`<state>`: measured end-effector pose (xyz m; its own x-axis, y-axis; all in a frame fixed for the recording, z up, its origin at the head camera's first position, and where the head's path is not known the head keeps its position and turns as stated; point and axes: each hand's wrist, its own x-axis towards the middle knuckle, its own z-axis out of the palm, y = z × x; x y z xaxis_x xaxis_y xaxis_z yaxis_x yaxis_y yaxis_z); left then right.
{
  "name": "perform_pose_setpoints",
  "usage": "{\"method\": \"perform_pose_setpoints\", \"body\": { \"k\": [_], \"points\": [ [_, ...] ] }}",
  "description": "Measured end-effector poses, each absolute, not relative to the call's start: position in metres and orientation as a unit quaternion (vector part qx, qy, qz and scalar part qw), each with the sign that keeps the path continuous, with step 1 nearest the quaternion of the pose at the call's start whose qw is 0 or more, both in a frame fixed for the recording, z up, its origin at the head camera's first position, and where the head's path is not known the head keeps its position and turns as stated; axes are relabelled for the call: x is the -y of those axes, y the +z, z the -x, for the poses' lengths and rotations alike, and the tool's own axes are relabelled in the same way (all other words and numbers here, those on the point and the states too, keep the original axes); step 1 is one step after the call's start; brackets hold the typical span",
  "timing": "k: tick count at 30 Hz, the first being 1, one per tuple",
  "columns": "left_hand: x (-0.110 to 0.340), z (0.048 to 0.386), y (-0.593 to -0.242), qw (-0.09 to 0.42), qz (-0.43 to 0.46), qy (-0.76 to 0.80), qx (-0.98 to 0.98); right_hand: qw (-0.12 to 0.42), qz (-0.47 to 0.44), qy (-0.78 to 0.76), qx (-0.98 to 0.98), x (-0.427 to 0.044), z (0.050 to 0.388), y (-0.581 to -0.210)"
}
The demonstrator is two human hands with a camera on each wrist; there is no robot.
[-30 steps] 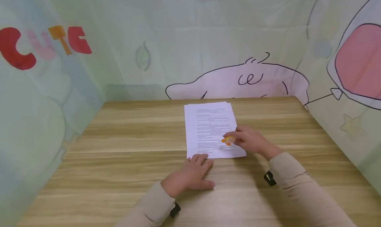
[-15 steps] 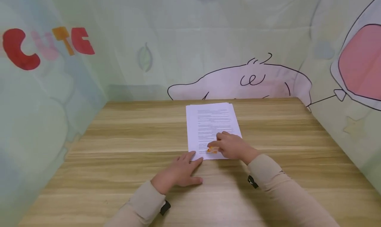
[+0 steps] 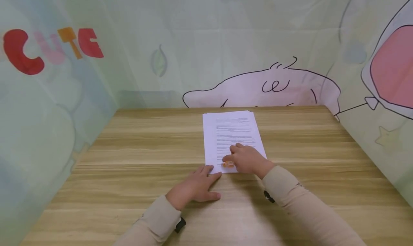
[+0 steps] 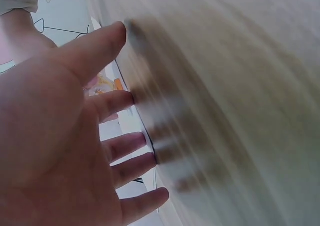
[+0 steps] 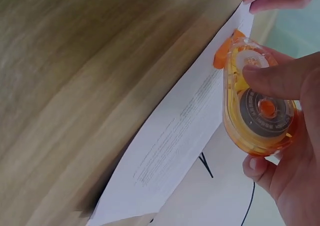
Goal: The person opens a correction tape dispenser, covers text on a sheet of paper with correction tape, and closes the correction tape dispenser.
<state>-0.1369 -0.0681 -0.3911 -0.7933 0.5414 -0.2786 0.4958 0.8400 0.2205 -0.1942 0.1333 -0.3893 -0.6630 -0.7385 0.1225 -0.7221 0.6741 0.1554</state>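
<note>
Printed sheets of paper point(image 3: 211, 138) lie stacked on the table. My right hand point(image 3: 246, 159) holds a clear orange correction tape dispenser point(image 5: 260, 113) over the lower part of the top sheet. Its thumb point(image 5: 275, 81) presses on the side of the casing, while the orange tip point(image 5: 222, 53) points at the text near the bottom edge. Whether the tip touches the paper is hard to tell. At the lower left corner of the sheets, my left hand point(image 3: 196, 185) rests with fingers spread, the fingertips on the paper's edge and the thumb out over the wood.
The wood-grain table point(image 3: 145, 142) spreads out on all sides of the paper. Behind it hangs a printed cloth backdrop point(image 3: 135, 59) with cartoon drawings, and it also closes off the left and right sides.
My right hand has moved left and toward me across the sheet with the correction tape dispenser, slowing in the last half second. My left hand has shifted slightly left along the bottom edge.
</note>
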Motion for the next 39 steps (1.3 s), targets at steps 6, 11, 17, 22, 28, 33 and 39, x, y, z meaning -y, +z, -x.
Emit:
{"method": "perform_pose_setpoints", "body": {
  "k": [6,11,17,22,28,33,39],
  "points": [
    [0.066,0.137,-0.393,0.162,-0.279,0.053,-0.945,0.075,-0.407,-0.086,0.906,-0.133,0.190,-0.387],
    [0.064,0.137,-0.397,0.152,-0.288,0.038,-0.945,0.066,-0.415,-0.097,0.902,-0.135,0.190,-0.387],
    [0.063,0.138,-0.397,0.141,-0.295,0.032,-0.944,0.053,-0.412,-0.092,0.905,-0.144,0.190,-0.386],
    [0.062,0.138,-0.396,0.148,-0.285,0.034,-0.946,0.051,-0.413,-0.099,0.904,-0.153,0.190,-0.384],
    [0.062,0.138,-0.395,0.154,-0.281,0.035,-0.947,0.061,-0.418,-0.093,0.902,-0.162,0.190,-0.385],
    [0.063,0.138,-0.396,0.150,-0.281,0.035,-0.947,0.088,-0.413,-0.042,0.905,-0.171,0.194,-0.390],
    [0.066,0.139,-0.396,0.146,-0.272,0.050,-0.950,0.078,-0.359,0.063,0.928,-0.183,0.199,-0.387]
  ]
}}
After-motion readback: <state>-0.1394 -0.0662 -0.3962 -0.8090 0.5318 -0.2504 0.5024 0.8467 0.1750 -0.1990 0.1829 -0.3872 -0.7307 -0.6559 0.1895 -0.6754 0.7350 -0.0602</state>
